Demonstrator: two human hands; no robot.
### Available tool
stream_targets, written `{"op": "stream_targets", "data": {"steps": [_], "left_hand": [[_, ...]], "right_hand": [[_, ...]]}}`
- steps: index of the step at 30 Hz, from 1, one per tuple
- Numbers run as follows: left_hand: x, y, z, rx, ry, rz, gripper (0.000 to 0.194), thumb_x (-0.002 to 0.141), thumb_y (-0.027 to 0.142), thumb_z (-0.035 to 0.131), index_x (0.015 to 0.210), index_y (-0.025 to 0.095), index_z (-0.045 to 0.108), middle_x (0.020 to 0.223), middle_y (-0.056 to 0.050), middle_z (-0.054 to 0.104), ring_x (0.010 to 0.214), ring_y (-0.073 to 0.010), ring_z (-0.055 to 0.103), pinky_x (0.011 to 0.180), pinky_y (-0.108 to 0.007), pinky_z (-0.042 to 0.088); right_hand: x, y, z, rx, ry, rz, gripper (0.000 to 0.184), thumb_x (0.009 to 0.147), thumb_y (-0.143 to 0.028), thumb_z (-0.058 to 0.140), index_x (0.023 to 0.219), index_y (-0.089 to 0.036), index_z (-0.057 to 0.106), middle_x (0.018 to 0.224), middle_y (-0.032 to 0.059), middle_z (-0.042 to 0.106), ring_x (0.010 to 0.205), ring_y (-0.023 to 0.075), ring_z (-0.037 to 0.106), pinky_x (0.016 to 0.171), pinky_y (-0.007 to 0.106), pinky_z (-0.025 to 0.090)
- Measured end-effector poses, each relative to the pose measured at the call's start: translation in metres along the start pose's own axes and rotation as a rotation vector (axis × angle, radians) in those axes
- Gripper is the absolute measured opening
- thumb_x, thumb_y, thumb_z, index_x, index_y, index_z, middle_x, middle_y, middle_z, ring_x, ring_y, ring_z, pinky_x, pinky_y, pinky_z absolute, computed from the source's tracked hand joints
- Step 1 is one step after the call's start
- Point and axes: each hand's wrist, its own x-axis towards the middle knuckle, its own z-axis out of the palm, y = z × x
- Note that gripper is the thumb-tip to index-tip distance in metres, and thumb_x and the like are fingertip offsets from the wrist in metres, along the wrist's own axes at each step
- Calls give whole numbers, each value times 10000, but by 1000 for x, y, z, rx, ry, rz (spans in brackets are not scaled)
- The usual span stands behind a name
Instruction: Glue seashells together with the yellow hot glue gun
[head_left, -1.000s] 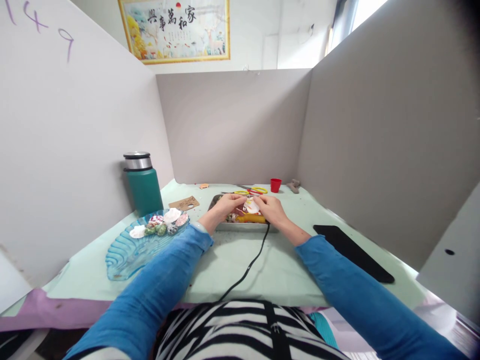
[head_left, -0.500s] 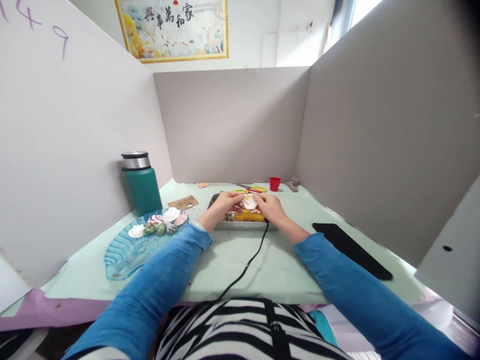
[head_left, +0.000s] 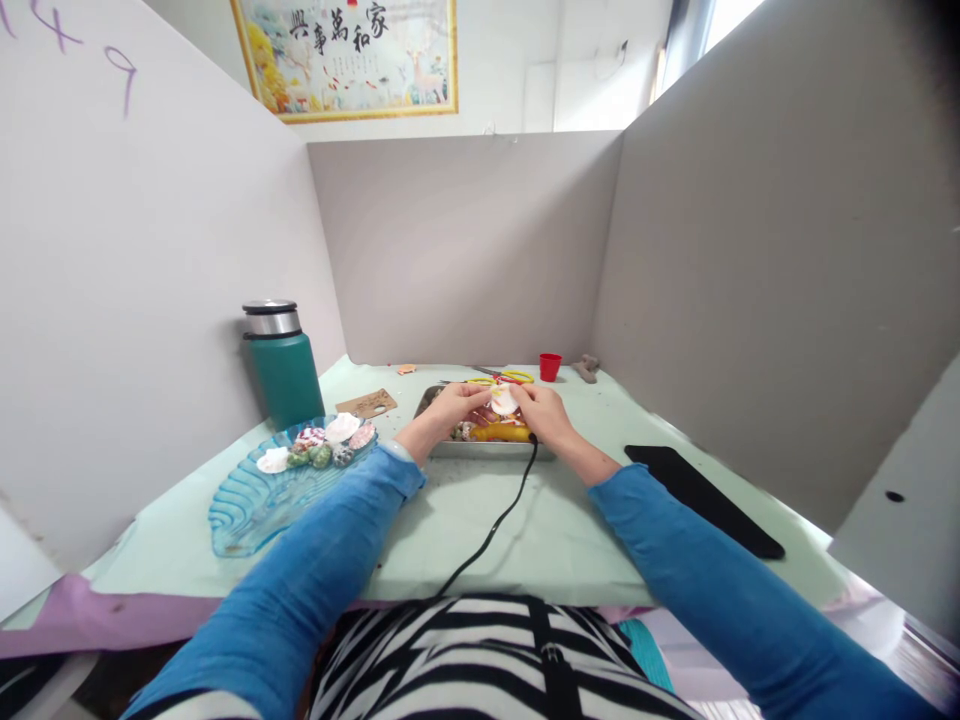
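Observation:
Over a metal tray [head_left: 495,452], both hands grip a white seashell [head_left: 504,400] flecked with yellow and red. My left hand [head_left: 454,408] pinches its left edge. On the opposite edge, the fingers of my right hand [head_left: 543,412] are closed. Below them in the tray lies a yellow glue gun [head_left: 501,432], its black cord [head_left: 501,522] running toward my lap. Small speckled shells [head_left: 462,431] sit at the tray's left, partly hidden by my left hand. Fingertips cover part of the held shell.
A blue glass plate [head_left: 247,510] at left carries several white and coloured shells. Behind it stands a green bottle [head_left: 283,375]. Scissors [head_left: 516,377], a red cup [head_left: 550,367] and brown cardboard [head_left: 366,404] lie farther back. A black flat piece [head_left: 701,500] is at right; grey panels enclose the table.
The white shell has tilted and risen slightly between the fingers, showing more of its pale face. Both hands stay over the tray, nearly in place.

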Motion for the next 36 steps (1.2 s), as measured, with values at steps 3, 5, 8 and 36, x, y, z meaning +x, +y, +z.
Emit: {"op": "stream_targets", "data": {"steps": [3, 5, 8, 36], "left_hand": [[1, 0, -1, 9, 24, -26, 316, 740, 378, 756, 788, 78, 670, 616, -52, 657, 575, -115, 625, 623, -241, 510], [1, 0, -1, 9, 32, -47, 302, 748, 360, 752, 804, 73, 675, 610, -52, 654, 559, -112, 620, 609, -237, 505], [1, 1, 0, 5, 40, -51, 272, 763, 333, 738, 813, 74, 672, 634, -52, 653, 564, -114, 624, 581, -233, 501], [1, 0, 0, 27, 31, -24, 350, 755, 420, 731, 851, 87, 685, 694, -57, 667, 553, -106, 611, 570, -237, 506]], "right_hand": [[0, 1, 1, 71, -86, 12, 354, 832, -442, 431, 648, -185, 590, 587, 20, 598, 537, 150, 521, 519, 256, 358], [0, 1, 1, 94, -115, 23, 346, 838, -427, 432, 667, -181, 604, 603, 21, 610, 522, 145, 529, 508, 252, 367], [-1, -2, 1, 79, -108, 11, 342, 845, -405, 430, 662, -178, 609, 605, 20, 617, 513, 141, 532, 507, 249, 373], [0, 0, 2, -53, -138, -30, 373, 852, -441, 419, 674, -179, 617, 614, 24, 632, 559, 151, 539, 547, 256, 359]]}}
